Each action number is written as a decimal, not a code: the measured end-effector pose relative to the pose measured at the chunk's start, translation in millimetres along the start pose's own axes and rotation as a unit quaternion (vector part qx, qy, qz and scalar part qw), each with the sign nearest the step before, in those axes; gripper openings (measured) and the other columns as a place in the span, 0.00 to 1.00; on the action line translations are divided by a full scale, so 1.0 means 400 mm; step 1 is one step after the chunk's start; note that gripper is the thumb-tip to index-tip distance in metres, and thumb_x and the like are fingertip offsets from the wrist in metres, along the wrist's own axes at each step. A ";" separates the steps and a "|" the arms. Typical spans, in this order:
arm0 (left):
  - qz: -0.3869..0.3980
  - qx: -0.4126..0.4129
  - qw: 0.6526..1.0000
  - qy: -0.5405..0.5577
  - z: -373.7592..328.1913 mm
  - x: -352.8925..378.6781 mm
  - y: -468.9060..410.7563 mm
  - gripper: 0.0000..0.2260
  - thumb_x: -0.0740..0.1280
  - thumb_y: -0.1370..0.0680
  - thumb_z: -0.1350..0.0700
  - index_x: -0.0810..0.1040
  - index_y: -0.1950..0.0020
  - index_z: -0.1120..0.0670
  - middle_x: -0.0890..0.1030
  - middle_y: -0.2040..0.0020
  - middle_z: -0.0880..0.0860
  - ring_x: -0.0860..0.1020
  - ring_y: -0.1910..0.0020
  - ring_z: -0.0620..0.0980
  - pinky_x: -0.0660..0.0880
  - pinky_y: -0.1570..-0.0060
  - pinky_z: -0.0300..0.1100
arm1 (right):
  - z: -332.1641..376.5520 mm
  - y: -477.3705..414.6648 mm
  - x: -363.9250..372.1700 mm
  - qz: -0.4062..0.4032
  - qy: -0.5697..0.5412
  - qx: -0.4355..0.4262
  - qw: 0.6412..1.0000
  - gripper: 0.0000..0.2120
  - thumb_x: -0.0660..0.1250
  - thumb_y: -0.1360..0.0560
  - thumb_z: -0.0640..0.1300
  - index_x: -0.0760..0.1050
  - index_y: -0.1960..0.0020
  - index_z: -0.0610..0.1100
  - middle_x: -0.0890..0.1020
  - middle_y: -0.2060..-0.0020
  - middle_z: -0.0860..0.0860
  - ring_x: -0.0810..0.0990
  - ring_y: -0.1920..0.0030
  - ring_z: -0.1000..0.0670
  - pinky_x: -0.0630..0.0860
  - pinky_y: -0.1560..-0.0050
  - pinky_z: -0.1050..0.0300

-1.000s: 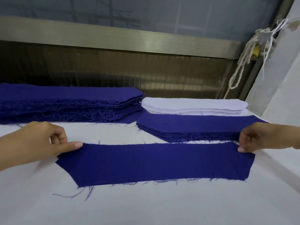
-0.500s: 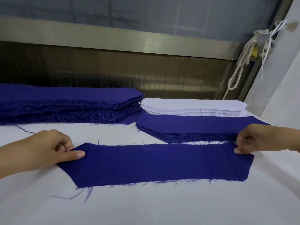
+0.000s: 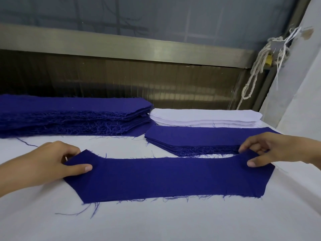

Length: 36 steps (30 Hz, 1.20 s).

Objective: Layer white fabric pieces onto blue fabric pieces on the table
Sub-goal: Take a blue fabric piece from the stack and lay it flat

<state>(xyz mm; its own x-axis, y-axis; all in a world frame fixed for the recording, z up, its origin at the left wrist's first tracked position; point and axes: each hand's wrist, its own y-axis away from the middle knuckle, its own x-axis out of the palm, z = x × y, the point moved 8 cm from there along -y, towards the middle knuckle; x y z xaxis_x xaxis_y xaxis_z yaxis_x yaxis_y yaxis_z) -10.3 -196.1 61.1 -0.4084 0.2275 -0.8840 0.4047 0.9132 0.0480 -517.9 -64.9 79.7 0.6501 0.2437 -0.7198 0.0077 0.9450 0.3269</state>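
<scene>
head view — left hand and right hand each pinch an end of the blue piece near the table's front edge.

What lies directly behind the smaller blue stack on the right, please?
A stack of white fabric pieces sits right behind the smaller blue stack, apparently overlapping its far edge. How far the blue runs beneath the white is covered.
</scene>
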 end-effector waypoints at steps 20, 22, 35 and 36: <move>0.146 -0.057 0.970 0.185 -0.020 -0.022 -0.011 0.29 0.78 0.44 0.30 0.86 0.48 0.43 0.87 0.59 0.54 0.74 0.72 0.39 0.67 0.72 0.31 | -0.050 0.031 -0.089 -0.027 -0.175 -0.006 0.984 0.14 0.75 0.32 0.40 0.84 0.47 0.37 0.85 0.50 0.38 0.84 0.60 0.49 0.77 0.67 0.65; 0.128 -0.054 0.968 0.208 -0.031 -0.022 -0.037 0.34 0.79 0.50 0.28 0.87 0.49 0.44 0.86 0.61 0.54 0.77 0.71 0.41 0.69 0.72 0.31 | -0.078 0.028 -0.132 -0.086 -0.220 0.011 0.972 0.18 0.72 0.32 0.38 0.79 0.44 0.30 0.83 0.49 0.33 0.82 0.52 0.40 0.81 0.62 0.59; 0.043 -0.040 0.953 0.297 -0.322 0.019 -0.231 0.09 0.73 0.25 0.53 0.83 0.55 0.59 0.79 0.75 0.47 0.71 0.77 0.41 0.67 0.79 0.30 | -0.266 0.017 -0.233 -0.346 -0.436 0.096 0.825 0.11 0.65 0.23 0.38 0.67 0.61 0.46 0.64 0.79 0.53 0.61 0.80 0.56 0.55 0.84 0.65; 0.042 -0.038 0.953 0.299 -0.337 0.025 -0.244 0.09 0.73 0.25 0.53 0.83 0.55 0.59 0.78 0.76 0.47 0.70 0.78 0.40 0.65 0.80 0.30 | -0.286 0.019 -0.237 -0.362 -0.443 0.099 0.814 0.13 0.65 0.23 0.37 0.65 0.62 0.47 0.63 0.80 0.53 0.61 0.81 0.57 0.54 0.84 0.65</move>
<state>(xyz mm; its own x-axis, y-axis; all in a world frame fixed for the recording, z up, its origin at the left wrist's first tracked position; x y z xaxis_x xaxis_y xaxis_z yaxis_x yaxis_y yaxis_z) -164.2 -237.2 110.2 -0.7798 0.4319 -0.4533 0.4055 0.9000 0.1598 -666.3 -56.1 80.4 0.7130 -0.6974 -0.0730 0.6980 0.6959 0.1691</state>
